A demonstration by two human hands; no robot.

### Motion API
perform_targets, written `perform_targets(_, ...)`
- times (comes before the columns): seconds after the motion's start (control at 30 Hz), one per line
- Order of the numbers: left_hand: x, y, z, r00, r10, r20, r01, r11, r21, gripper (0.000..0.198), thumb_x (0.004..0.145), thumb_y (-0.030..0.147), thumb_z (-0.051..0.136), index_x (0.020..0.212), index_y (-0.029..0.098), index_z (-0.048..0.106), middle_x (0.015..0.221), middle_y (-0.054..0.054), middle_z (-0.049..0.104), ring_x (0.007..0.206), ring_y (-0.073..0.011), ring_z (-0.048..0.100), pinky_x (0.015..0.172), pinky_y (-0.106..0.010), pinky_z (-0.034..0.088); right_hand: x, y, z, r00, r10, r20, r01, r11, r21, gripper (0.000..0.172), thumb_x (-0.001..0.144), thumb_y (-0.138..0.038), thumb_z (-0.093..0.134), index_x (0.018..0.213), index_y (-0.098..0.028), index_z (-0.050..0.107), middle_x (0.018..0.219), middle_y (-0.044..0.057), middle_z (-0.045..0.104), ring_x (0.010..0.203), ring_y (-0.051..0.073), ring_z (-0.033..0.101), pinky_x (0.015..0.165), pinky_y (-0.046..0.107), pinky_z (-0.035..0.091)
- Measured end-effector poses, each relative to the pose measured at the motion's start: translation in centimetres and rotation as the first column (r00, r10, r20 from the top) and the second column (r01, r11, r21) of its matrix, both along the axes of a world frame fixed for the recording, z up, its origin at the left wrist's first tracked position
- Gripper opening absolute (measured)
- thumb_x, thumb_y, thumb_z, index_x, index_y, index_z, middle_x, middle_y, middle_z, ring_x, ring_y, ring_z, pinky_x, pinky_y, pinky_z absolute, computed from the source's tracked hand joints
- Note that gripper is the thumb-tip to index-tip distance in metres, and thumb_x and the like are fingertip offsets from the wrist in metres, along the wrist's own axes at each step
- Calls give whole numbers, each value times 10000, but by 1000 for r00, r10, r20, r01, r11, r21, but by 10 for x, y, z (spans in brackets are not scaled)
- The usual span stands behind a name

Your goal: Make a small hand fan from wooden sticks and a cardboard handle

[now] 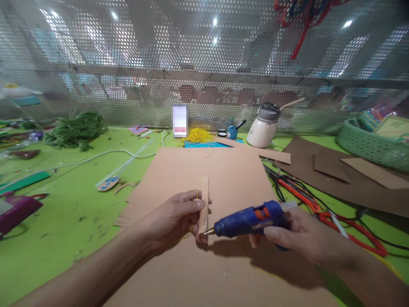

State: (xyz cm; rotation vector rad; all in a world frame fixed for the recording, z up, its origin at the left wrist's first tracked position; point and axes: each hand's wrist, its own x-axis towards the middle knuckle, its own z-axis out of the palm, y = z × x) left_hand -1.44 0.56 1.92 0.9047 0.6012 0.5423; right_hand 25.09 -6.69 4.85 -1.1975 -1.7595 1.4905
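My left hand (179, 213) pinches a narrow tan cardboard strip (205, 189) that stands lengthwise away from me. A thin yellow string (197, 194) runs over the same fingers and hangs below them. In my right hand (303, 234) is a blue glue gun (249, 219), its fingers wrapped round the handle. The gun's metal nozzle points left and meets, or nearly meets, the strip's near end; glue at the tip is too small to make out. Under both hands lies a large tan cardboard sheet (223, 264).
Orange-handled scissors (353, 230) and black cords lie right of the sheet, near brown cardboard (300, 170) and a green basket (367, 140). A white jar (263, 128), yellow string pile (200, 135) and blue pot (232, 132) stand behind. Green string (75, 128) and a magenta tool (21, 213) are left.
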Motion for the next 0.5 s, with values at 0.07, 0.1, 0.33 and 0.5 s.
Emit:
perform_targets(0.07, 0, 1, 1, 1000, 19, -14, -19, 1000, -8, 78, 923, 208, 564, 935, 135, 588, 711, -58, 658, 503, -143, 622, 578, -304, 551, 2, -1, 1, 1000, 30, -8, -30, 999, -13, 415, 907, -563, 590, 880, -183, 755, 908, 80, 741, 875, 232, 650, 767, 306, 496)
perform_targets(0.1, 0, 1, 2, 1000, 26, -17, -27, 1000, -12, 76, 917, 203, 576, 938, 132, 594, 719, -59, 661, 505, -135, 618, 588, -296, 551, 3, -2, 1, 999, 33, -15, -33, 999, -11, 420, 902, -569, 593, 890, -185, 762, 914, 83, 744, 884, 240, 652, 771, 313, 499)
perform_targets(0.33, -1, 3, 0, 999, -35, 4, 35, 999, 18, 98, 938, 235, 520, 905, 149, 553, 608, -58, 639, 525, -214, 650, 569, -381, 561, 15, 5, -4, 995, -36, -88, 44, 995, 90, 429, 935, -555, 560, 996, -185, 771, 903, 99, 747, 845, 228, 661, 789, 338, 475)
perform_targets(0.5, -1, 2, -1, 1000, -8, -16, 8, 999, 37, 109, 951, 232, 505, 887, 148, 532, 595, -52, 631, 521, -214, 653, 565, -375, 557, 14, 14, -7, 961, -276, 4, 269, 941, 203, 433, 954, -535, 537, 977, -163, 758, 931, 118, 743, 866, 244, 652, 668, 311, 463)
